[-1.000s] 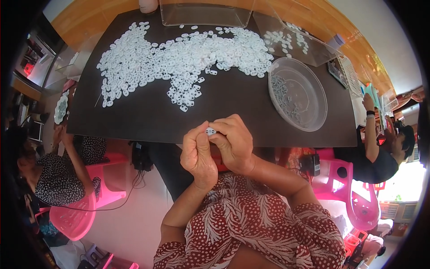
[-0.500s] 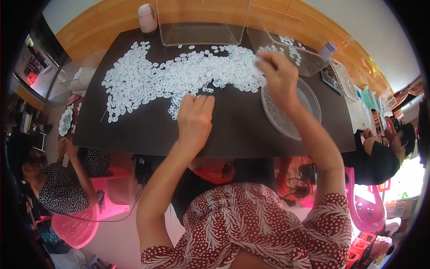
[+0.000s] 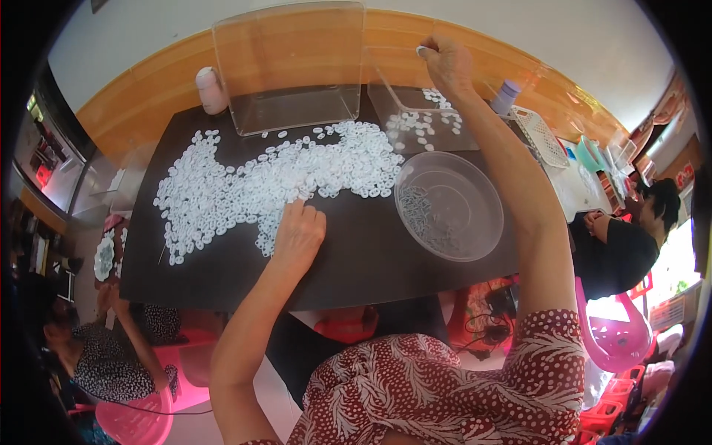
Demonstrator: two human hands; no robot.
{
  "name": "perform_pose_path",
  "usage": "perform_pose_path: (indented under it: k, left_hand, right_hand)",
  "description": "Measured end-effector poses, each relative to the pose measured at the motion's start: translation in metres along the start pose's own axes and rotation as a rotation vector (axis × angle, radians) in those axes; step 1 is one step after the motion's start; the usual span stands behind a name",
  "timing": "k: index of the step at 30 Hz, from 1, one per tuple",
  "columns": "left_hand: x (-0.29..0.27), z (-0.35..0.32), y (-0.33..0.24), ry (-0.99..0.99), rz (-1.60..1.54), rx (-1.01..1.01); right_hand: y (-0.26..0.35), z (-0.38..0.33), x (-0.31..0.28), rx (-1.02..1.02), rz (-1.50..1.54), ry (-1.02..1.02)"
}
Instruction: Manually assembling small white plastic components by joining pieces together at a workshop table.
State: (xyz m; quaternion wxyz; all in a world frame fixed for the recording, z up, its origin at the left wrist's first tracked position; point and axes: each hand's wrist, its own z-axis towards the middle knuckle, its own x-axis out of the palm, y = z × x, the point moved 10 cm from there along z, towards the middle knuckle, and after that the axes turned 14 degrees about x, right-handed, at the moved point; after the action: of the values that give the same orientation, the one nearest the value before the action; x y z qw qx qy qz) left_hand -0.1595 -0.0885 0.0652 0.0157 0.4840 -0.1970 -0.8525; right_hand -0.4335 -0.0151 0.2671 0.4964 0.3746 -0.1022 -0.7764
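A wide pile of small white oval plastic pieces with holes (image 3: 282,174) spreads across the dark table. My left hand (image 3: 299,236) is at the pile's near edge, its fingers curled together; whatever they pinch is hidden. Raised at the back right, my right hand (image 3: 449,67) pinches a small white plastic piece (image 3: 422,51) between thumb and fingertips. It is above a see-through plastic bin (image 3: 452,141) that has loose white pieces in it. Nearer to me, under my right forearm's left side, a round see-through tub (image 3: 475,222) contains small grey metal-looking bits.
Another see-through bin (image 3: 293,126) stands at the back beside a pink bottle (image 3: 212,93). At the back right are a purple-capped container (image 3: 506,98) and a white perforated basket (image 3: 540,137). One person (image 3: 111,356) sits at left, another (image 3: 619,248) at right.
My right hand has risen up and away from beside the pile to over the bin, uncovering the round tub. My left hand stays by the pile's near edge. The view has tilted upward.
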Motion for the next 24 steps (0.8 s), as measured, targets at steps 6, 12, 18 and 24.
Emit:
perform_pose_path:
  k: [6, 12, 18, 24]
  left_hand:
    - [-0.001, 0.007, 0.011, -0.047, -0.113, -0.06]
    - [0.009, 0.008, 0.018, 0.044, -0.171, -0.07]
    - [0.001, 0.013, 0.012, 0.026, -0.115, -0.043]
    - [-0.013, 0.015, 0.003, -0.063, -0.152, -0.027]
  right_hand:
    - [-0.044, -0.007, 0.019, -0.16, -0.316, 0.145]
    - [-0.027, -0.063, -0.007, 0.024, -0.261, 0.338]
    - [-0.017, -0.147, -0.039, -0.179, -0.019, 0.452]
    - [-0.078, -0.204, -0.048, 0.021, -0.131, 0.738]
